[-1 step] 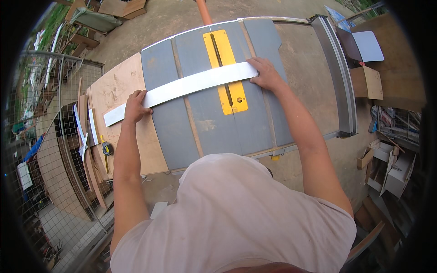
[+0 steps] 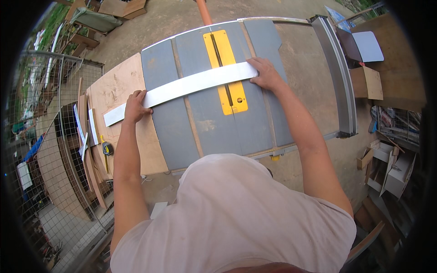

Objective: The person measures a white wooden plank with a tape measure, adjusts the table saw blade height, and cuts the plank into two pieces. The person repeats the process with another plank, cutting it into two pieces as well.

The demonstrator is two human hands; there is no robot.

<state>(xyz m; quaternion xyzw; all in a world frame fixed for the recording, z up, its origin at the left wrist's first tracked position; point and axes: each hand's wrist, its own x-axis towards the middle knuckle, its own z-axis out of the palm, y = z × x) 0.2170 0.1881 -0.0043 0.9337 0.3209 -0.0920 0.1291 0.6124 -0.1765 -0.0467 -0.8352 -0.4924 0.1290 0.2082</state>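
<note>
A long white board strip (image 2: 195, 83) lies across the grey table saw top (image 2: 209, 129), spanning the yellow throat plate (image 2: 233, 98) with its dark slot. My left hand (image 2: 136, 106) grips the strip toward its left end, fingers over the far edge and thumb at the near edge. At the right end, my right hand (image 2: 266, 74) holds the strip between fingers and thumb. The strip's left tip reaches over a plywood side panel (image 2: 136, 141). Whether a blade stands in the slot under the strip is hidden.
A yellow and black tape measure (image 2: 107, 148) rests on the plywood beside narrow offcuts (image 2: 91, 159). The metal rip fence (image 2: 334, 77) stands at the table's right side. Wire mesh fencing (image 2: 59, 136) runs along the left. White box pieces (image 2: 395, 170) lie at the lower right.
</note>
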